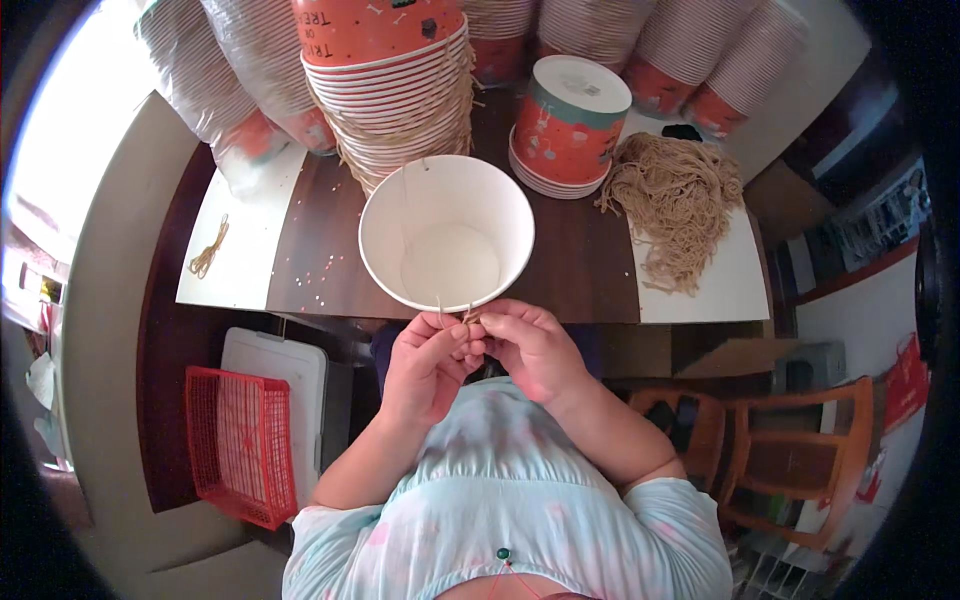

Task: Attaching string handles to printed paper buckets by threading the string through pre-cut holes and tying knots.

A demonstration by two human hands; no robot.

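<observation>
A white paper bucket (446,232) tilts toward me, its open mouth facing the camera and its near rim against my fingers. A thin tan string (405,205) runs down the inside wall. My left hand (428,362) and my right hand (528,345) meet at the near rim, fingertips pinched on the string's ends (470,316). Both hands are closed around this string just below the bucket.
Tall stacks of orange patterned paper buckets (395,90) crowd the back of the dark table (330,260). An upturned bucket (568,125) stands right of centre beside a pile of tan strings (678,200). A red basket (240,445) and a white bin (285,385) sit on the floor at left; wooden chairs (790,450) at right.
</observation>
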